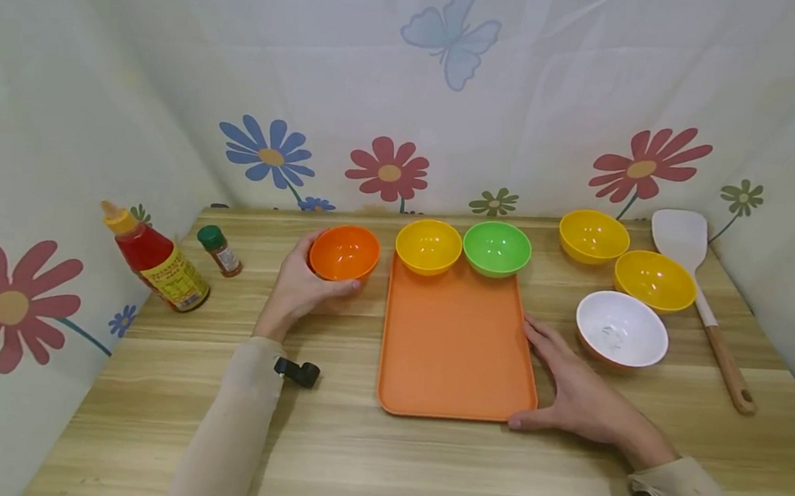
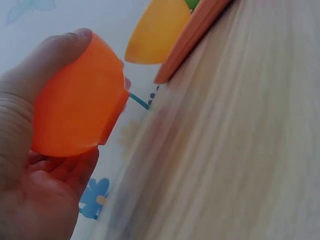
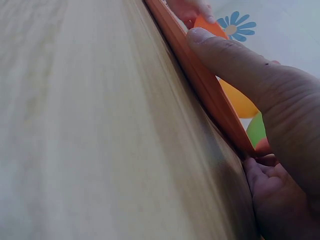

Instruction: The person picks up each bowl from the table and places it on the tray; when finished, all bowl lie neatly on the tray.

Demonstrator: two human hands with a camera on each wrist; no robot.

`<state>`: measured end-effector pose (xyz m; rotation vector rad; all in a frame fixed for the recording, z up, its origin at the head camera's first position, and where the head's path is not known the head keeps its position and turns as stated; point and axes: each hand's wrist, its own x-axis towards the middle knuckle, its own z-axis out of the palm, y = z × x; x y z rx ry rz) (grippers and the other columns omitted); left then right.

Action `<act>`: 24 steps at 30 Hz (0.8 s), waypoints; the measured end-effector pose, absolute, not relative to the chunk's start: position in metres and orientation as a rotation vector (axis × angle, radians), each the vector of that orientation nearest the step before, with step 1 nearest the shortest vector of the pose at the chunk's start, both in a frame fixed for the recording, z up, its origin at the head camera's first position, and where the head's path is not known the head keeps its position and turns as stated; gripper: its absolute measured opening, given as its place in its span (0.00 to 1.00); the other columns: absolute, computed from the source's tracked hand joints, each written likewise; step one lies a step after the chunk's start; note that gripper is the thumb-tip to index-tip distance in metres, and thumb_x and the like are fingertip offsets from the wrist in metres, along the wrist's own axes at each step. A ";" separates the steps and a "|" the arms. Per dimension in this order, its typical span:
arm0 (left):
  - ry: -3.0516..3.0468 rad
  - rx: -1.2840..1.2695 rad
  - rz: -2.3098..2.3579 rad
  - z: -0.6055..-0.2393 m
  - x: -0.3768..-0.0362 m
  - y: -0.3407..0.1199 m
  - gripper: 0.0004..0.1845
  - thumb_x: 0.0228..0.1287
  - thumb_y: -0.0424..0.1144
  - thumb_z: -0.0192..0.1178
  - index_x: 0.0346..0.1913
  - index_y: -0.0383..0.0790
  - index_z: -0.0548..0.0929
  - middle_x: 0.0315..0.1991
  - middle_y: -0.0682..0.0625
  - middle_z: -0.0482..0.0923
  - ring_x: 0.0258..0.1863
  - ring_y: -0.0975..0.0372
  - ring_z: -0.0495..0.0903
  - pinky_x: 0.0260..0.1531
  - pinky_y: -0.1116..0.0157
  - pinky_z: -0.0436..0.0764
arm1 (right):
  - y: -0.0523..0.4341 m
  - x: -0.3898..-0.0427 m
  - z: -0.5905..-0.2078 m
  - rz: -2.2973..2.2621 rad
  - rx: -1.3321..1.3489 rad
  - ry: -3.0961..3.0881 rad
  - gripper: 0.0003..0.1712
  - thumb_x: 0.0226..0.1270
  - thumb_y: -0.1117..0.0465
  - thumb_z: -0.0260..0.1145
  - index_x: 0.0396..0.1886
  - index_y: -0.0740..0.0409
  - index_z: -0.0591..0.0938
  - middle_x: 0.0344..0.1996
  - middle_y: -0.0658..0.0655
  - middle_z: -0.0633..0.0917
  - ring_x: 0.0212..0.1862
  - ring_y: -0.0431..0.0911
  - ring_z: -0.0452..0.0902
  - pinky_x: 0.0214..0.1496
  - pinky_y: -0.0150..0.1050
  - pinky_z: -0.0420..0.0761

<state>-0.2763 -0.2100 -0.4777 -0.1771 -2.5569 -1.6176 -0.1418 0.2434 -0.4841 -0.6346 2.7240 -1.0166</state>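
Observation:
My left hand (image 1: 299, 282) grips an orange bowl (image 1: 345, 252) to the left of the tray, thumb on the near side and fingers around its far left side. In the left wrist view a gap shows between the bowl's foot (image 2: 114, 119) and the tabletop. An orange rectangular tray (image 1: 460, 343) lies flat in the middle. A yellow bowl (image 1: 429, 246) and a green bowl (image 1: 497, 249) stand side by side at its far end. My right hand (image 1: 575, 392) holds the tray's right side, thumb (image 3: 235, 57) at the rim near the front corner, fingertips farther along the edge.
At the right stand two yellow bowls (image 1: 593, 236) and a bowl with a white inside (image 1: 622, 330). Beside them lies a white spatula (image 1: 682, 239) with a wooden handle. A red sauce bottle (image 1: 159, 259) and a green-capped jar (image 1: 219, 250) stand left. A flowered curtain (image 1: 314, 69) hangs behind.

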 end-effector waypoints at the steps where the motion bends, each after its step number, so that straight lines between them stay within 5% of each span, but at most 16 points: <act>1: -2.553 -0.174 -1.619 -0.476 -0.276 -0.209 0.62 0.37 0.61 0.86 0.77 0.52 0.64 0.68 0.54 0.72 0.65 0.56 0.73 0.67 0.48 0.77 | 0.243 -0.142 -0.484 -1.014 -0.634 2.724 0.80 0.38 0.26 0.82 0.85 0.49 0.52 0.84 0.50 0.50 0.80 0.53 0.53 0.78 0.61 0.62; 24: -2.489 -0.244 -1.641 -0.430 -0.258 -0.177 0.59 0.42 0.60 0.84 0.78 0.58 0.64 0.70 0.60 0.71 0.67 0.60 0.71 0.64 0.52 0.79 | 0.244 -0.142 -0.485 -0.992 -0.647 2.743 0.80 0.38 0.25 0.81 0.85 0.50 0.52 0.84 0.50 0.50 0.80 0.54 0.53 0.77 0.61 0.63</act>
